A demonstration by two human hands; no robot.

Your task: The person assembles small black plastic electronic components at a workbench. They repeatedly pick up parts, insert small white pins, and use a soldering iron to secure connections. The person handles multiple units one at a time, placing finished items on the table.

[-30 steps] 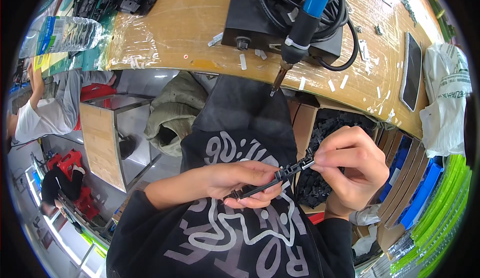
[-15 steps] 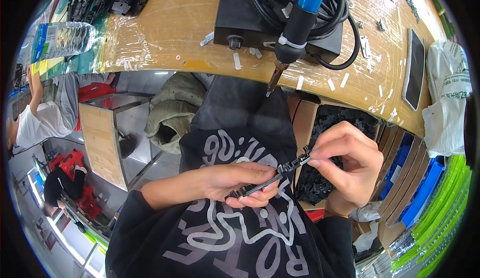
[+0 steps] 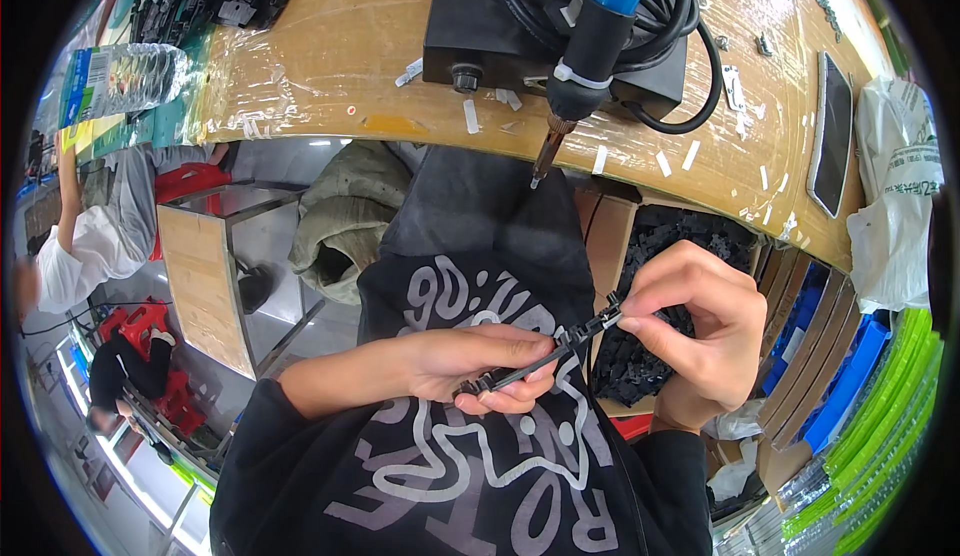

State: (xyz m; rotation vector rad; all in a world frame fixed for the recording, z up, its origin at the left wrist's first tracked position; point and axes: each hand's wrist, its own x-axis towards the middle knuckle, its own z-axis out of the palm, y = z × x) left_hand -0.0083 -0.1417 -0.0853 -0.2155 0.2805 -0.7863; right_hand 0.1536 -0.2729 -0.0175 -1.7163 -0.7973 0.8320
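In front of my chest I hold a slim black plastic part (image 3: pixel 575 338) with small notches and clips along it, tilted up to the right. My left hand (image 3: pixel 480 364) is closed around its lower half, thumb on top and fingers beneath. At its upper right end, the thumb and forefinger of my right hand (image 3: pixel 700 326) pinch the tip; whether a smaller piece is between them I cannot make out. Above, a tool with a blue handle and metal tip, like a soldering iron (image 3: pixel 585 71), points down over the table edge.
A black box (image 3: pixel 480 36) with coiled cable stands on the wooden table (image 3: pixel 320 76). A phone (image 3: pixel 830 136) and a white plastic bag (image 3: pixel 895 196) lie right; a water bottle (image 3: pixel 130 81) lies left. An open carton of black parts (image 3: pixel 690 236) sits below the table. People sit at far left.
My hands and the black part stay almost where they were. The view has shifted slightly, and the person in white at far left has moved a little.
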